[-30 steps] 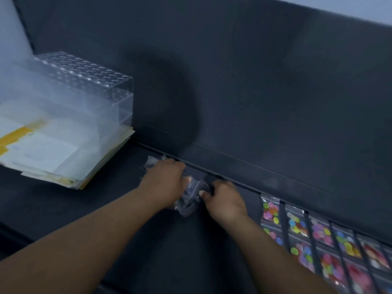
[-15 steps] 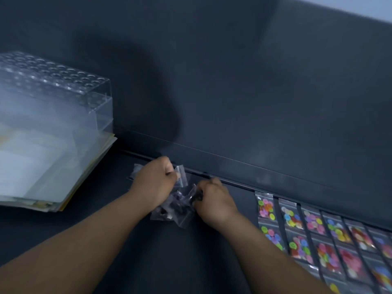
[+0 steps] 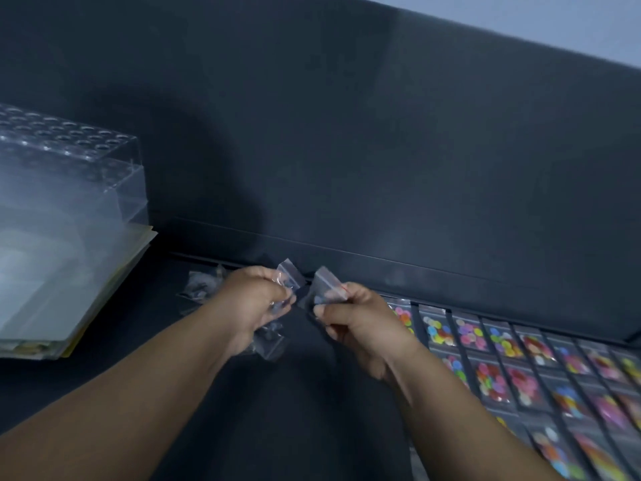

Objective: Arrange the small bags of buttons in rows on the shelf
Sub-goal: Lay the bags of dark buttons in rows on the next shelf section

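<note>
Head view: we are lifting both hands clear of the shelf (image 3: 312,421). The left hand (image 3: 256,302) is now gripping a bunch of bags (image 3: 288,273), and the right hand (image 3: 362,322) is pinching one bag (image 3: 326,284) pulled free, bound for the rows (image 3: 503,362).

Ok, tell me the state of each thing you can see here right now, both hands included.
Left hand: grips a bunch of clear bags.
Right hand: pinches a single bag.
Loose bags: heaped, unsorted, left of the left hand.
Coloured button bags: lying flat in rows at the right.
Clear box: resting on a paper stack at the left.
</note>
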